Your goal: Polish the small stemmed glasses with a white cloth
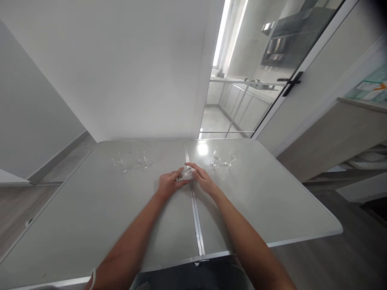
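Near the middle of the table, right by its seam, my two hands close around a clear, rounded glass [188,174]. My left hand [169,183] grips it from the left, thumb and fingers curved about its side. From the right, my right hand [203,178] wraps it, with the index finger reaching over the top. The fingers hide part of its shape. Two clear stemmed glasses, one nearer [215,160] and one farther right [231,158], stand beyond my right hand. To the left are two more faint glasses, an inner one [143,160] and an outer one [119,163].
The pale grey table [99,213] has a metal seam [196,219] down its middle and a metal rim. A white wall [145,80] rises at its far edge. Back right is a glazed door with a black handle [292,83]; shelving [341,133] stands farther right.
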`<state>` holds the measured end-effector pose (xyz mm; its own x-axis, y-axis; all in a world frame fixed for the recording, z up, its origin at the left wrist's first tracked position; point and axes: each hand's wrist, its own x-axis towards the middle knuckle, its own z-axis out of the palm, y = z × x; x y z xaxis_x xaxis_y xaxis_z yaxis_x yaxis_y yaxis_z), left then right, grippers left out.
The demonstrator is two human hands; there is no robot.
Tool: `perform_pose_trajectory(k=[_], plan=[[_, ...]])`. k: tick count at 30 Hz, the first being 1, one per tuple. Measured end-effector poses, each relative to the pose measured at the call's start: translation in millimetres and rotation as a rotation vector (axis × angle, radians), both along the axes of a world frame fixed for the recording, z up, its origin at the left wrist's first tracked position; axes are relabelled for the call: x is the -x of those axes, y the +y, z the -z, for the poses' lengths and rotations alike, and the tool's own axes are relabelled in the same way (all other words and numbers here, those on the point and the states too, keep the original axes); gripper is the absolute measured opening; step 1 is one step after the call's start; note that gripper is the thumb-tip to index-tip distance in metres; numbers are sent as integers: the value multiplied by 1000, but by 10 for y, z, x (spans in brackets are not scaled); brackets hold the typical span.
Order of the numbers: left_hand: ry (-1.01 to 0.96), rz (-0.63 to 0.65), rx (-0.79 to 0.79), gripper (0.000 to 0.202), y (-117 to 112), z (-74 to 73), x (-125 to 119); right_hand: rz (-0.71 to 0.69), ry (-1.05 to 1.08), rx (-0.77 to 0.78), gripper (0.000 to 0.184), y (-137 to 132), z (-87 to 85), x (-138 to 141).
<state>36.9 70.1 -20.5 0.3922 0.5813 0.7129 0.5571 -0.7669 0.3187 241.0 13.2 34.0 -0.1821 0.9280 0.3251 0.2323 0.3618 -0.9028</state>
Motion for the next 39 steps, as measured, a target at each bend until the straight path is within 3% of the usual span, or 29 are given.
perform_pose_trajectory(k=[5,10,14,19,24,27,33,39], plan=[[8,102,48,62,-29,-34,-21,157,213,2,58,-44,-68,-89],[55,103,20,64,-23,-5,-14,-1,-67,-19,62,-40,-27,-80],[109,167,39,67,-28,12,14,-7,-195,40,61,-6,49,-85],[180,127,70,58,-37,-24,1,15,70,97,57,-12,15,-108],[173,76,45,54,-36,-52,-38,140,320,95,60,-33,-77,-99],[138,71,56,56,-46,-41,-50,162,288,45,58,-48,-91,-103],[156,43,55,56,-76,-39,-42,-41,-65,1,62,-66,-127,-83],[75,76,151,49,-61,-46,-30,154,228,-29,56,-59,-158,-111]])
